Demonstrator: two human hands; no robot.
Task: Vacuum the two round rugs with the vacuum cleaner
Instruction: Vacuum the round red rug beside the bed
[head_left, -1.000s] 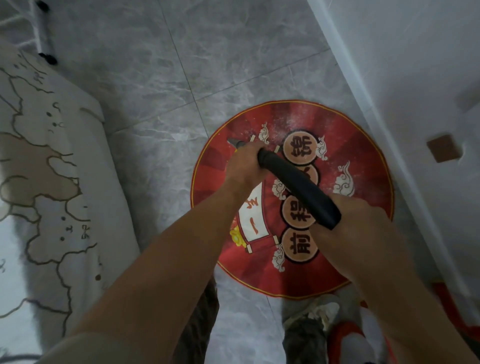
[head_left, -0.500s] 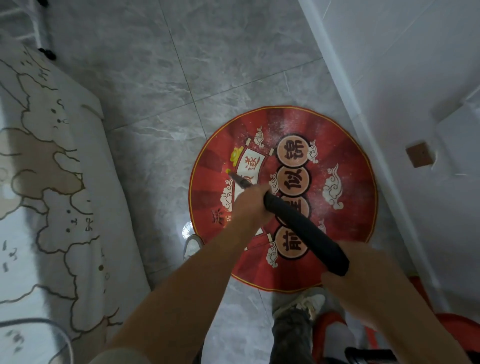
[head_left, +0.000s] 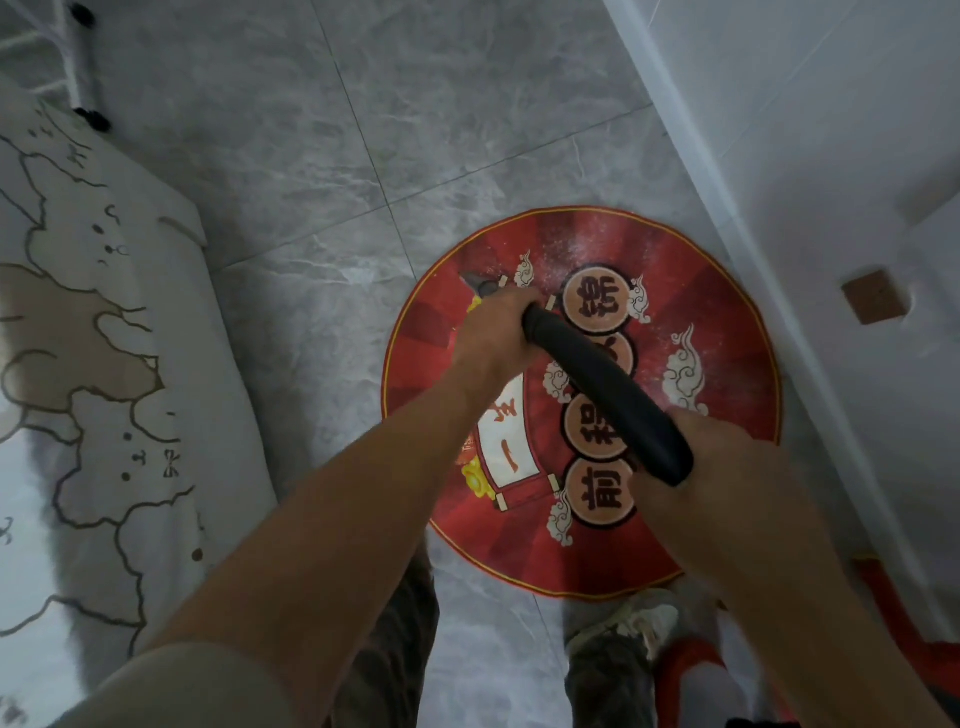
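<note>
Grey marbled tiles (head_left: 322, 322) cover the floor, with a pale patterned bedcover (head_left: 104, 364) along the left side. Nearest the camera, a light shoe (head_left: 628, 618) stands at the near edge of the round red rug (head_left: 727, 322), which lies flat on the tiles close to the white wall (head_left: 831, 156). The right hand (head_left: 696, 467) wraps the rear end of the black vacuum wand (head_left: 608, 384), though its fingers are hidden beneath. The wand slants forward and leftward over the rug's printed circles. Farther along, the left hand (head_left: 493, 332) grips the wand's front with curled fingers. Just beyond its knuckles, the narrow nozzle tip (head_left: 475, 283) sits on the rug's far left part.
</note>
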